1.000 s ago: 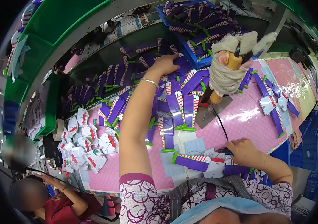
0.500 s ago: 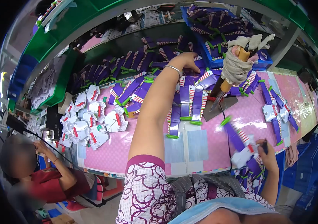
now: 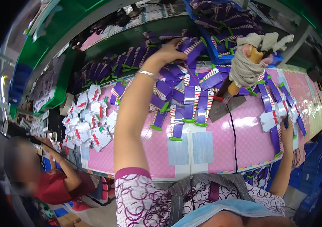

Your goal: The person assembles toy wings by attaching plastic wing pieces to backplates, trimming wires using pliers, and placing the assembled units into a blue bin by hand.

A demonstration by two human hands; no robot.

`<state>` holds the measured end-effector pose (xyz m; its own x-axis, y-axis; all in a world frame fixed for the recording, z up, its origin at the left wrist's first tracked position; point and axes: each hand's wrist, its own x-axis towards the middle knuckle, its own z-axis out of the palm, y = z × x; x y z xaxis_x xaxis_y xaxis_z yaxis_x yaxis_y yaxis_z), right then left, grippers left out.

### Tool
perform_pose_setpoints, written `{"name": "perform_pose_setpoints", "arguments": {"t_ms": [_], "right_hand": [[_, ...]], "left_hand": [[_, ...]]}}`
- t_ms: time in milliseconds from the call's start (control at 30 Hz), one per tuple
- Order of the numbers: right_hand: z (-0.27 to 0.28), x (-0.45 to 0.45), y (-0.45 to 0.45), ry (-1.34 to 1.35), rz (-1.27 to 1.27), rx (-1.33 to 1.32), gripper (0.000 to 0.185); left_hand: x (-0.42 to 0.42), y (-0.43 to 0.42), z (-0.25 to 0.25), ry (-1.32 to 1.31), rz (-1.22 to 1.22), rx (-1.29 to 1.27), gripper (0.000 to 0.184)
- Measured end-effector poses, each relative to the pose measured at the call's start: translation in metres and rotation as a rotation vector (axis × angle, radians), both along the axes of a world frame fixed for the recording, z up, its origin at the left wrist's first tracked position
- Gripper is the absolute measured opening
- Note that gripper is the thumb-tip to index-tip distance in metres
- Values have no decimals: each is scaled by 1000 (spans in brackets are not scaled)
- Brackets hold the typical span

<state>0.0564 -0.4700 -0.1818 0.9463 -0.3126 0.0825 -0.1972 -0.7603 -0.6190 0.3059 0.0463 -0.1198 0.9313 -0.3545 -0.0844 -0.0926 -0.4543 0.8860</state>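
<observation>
My left hand [image 3: 168,53] reaches to the back of the table, its fingers closed on a purple wing piece [image 3: 193,53] with a striped edge and green tip. Loose purple wing pieces [image 3: 188,100] lie in a pile in front of it. At the right, my right hand [image 3: 287,130] is closed around a small dark object [image 3: 285,122], which I cannot make out clearly. It is beside a white body with purple wings [image 3: 268,120]; whether the fingers also touch this is unclear. Another winged assembly [image 3: 291,100] lies alongside.
White parts with red pieces [image 3: 89,121] are heaped at the left. A cloth-wrapped tool [image 3: 244,70] stands right of the wing pile, and a black cable [image 3: 234,140] crosses the pink tabletop [image 3: 157,151]. A blue bin [image 3: 219,59] holds wings. A co-worker [image 3: 57,185] sits lower left.
My right hand has moved up and right, and the winged assembly it carried now lies among those at the right. My left hand has moved slightly left, and a wing piece is raised in it.
</observation>
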Motion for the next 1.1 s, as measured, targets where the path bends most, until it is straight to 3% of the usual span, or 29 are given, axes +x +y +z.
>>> {"name": "perform_pose_setpoints", "arguments": {"t_ms": [67,133,200,267,300,367,433,533,600,667,700,767,833,967,1033,1100], "right_hand": [[-7,6,-14,-99,-12,-15,23],[-4,13,-20,-8,-94,-146,24],[19,16,7,33,-154,-268,26],[38,23,38,-105,-142,-711,34],[41,26,53,-241,-31,-631,41],[42,39,86,-334,258,-436,43],[43,46,131,-280,353,-436,43],[21,64,153,-364,462,-439,39],[5,70,152,-385,490,-495,41],[-1,73,151,-395,533,-551,44],[-3,71,150,-388,532,-544,44],[-2,71,148,-364,544,-560,46],[3,73,152,-416,542,-582,44],[1,76,150,-453,555,-592,43],[1,75,150,-441,574,-586,45],[1,76,150,-443,565,-595,46]], "left_hand": [[-11,-2,8,21,-57,-103,83],[-33,-9,24,193,-187,-356,76],[-34,-30,14,84,-383,-345,73],[-28,-59,-3,34,-464,-276,73],[-26,-75,-12,63,-469,-276,73],[-24,-104,-26,-120,-502,-205,72],[-23,-131,-43,-320,-521,-282,57],[-35,-120,-9,-189,-441,-89,48],[-31,-98,6,-184,-118,112,40],[-8,-65,-7,-469,95,371,26],[11,-44,-22,-586,171,469,35],[41,2,-53,-749,50,665,58],[60,18,-62,-559,-138,906,64],[82,10,-34,-437,-258,992,70],[88,2,-20,-271,-396,1202,74],[95,5,-23,-220,-387,1178,63]]}}
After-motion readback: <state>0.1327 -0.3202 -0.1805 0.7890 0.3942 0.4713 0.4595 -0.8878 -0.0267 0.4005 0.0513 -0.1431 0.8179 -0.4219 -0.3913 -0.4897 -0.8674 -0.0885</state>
